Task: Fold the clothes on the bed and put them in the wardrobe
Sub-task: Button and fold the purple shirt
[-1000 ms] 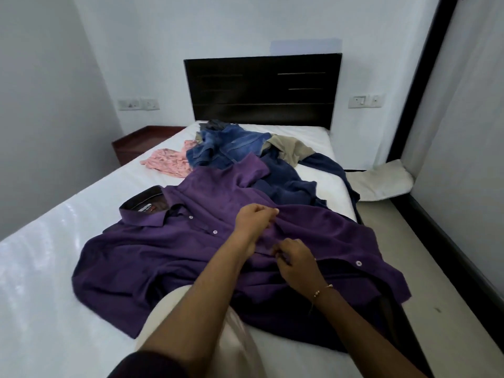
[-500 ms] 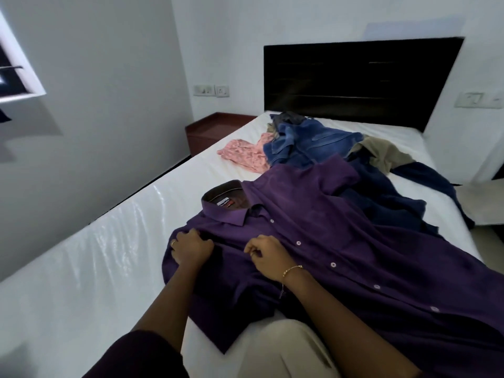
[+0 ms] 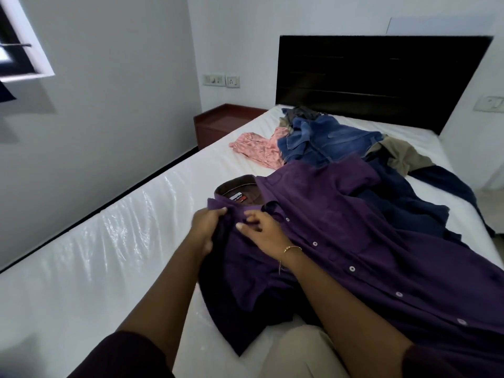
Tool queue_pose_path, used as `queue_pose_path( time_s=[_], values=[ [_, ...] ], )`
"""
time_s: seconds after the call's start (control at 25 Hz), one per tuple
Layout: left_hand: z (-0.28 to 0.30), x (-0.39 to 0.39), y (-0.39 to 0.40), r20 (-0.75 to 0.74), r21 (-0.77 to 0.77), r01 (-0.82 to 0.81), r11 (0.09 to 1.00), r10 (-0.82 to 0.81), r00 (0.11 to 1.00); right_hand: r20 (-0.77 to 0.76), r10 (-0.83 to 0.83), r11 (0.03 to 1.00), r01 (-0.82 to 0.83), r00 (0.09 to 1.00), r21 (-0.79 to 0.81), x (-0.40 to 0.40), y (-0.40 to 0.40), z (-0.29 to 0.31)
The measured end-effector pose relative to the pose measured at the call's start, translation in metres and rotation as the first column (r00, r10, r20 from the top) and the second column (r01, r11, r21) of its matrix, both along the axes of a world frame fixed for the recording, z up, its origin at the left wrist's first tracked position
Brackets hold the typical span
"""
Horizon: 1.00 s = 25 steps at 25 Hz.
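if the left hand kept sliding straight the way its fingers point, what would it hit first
Probably the shirt's collar, with its brown inner band and label, just beyond the left hand, which grips the purple shirt near the top button. Past that lies bare white mattress. Depth is uncertain.

A home bedroom. A bed (image 3: pixel 81 268) with a white, glossy mattress cover fills most of the view, its dark wooden headboard (image 3: pixel 381 75) against a plain white wall. A reddish-brown bedside table (image 3: pixel 221 124) stands at the bed's far left corner, under wall switches and a socket (image 3: pixel 221 81). Loose clothes (image 3: pixel 327 140) lie heaped near the headboard edge. A window frame (image 3: pixel 24 50) shows on the left wall.
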State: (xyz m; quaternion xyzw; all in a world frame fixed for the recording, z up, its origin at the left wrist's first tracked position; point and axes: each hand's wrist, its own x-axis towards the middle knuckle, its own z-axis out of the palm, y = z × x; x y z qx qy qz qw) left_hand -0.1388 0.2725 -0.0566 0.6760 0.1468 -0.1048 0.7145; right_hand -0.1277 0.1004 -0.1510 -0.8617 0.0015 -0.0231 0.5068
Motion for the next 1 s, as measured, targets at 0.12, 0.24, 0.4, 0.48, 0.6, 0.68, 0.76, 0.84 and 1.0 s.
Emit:
queue_pose_path(
  time_s=[0.12, 0.24, 0.4, 0.48, 0.6, 0.68, 0.76, 0.84, 1.0],
  values=[
    [0.041, -0.006, -0.051, 0.060, -0.461, 0.209, 0.863, -0.205, 0.977, 0.046, -0.018, 0.925, -0.001, 0.999, 0.379, -0.010, -0.006, 0.051],
    [0.078, -0.013, -0.103, 0.144, -0.525, 0.253, 0.812, -0.208, 0.967, 0.138, -0.302, 0.859, 0.207, 0.943, 0.468, -0.016, -0.045, 0.094],
    [0.103, -0.060, -0.169, 0.251, -0.359, 0.272, 0.893, -0.188, 0.950, 0.144, -0.540, 0.749, 0.395, 0.830, 0.532, -0.041, -0.128, 0.162],
    [0.087, -0.069, -0.191, 0.266, -0.022, 0.153, 0.988, -0.141, 0.953, 0.181, -0.587, 0.720, 0.407, 0.789, 0.562, -0.064, -0.170, 0.197],
    [0.050, -0.056, -0.220, 0.200, 0.310, 0.104, 0.945, -0.172, 0.965, 0.211, -0.609, 0.685, 0.372, 0.765, 0.626, -0.105, -0.232, 0.241],
    [0.023, -0.036, -0.251, 0.162, 0.388, 0.160, 0.908, -0.238, 0.958, 0.200, -0.652, 0.609, 0.348, 0.732, 0.713, -0.130, -0.287, 0.260],
    [-0.003, -0.017, -0.294, 0.139, 0.484, 0.261, 0.835, -0.368, 0.919, 0.186, -0.664, 0.565, 0.324, 0.724, 0.759, -0.148, -0.341, 0.269],
    [-0.006, -0.017, -0.341, 0.164, 0.635, 0.396, 0.664, -0.617, 0.770, 0.152, -0.665, 0.545, 0.335, 0.732, 0.769, -0.160, -0.391, 0.271],
    [0.026, -0.042, -0.466, 0.396, 0.453, 0.332, 0.827, -0.520, 0.757, 0.115, -0.716, 0.510, 0.403, 0.688, 0.760, -0.189, -0.494, 0.273]
  ],
)
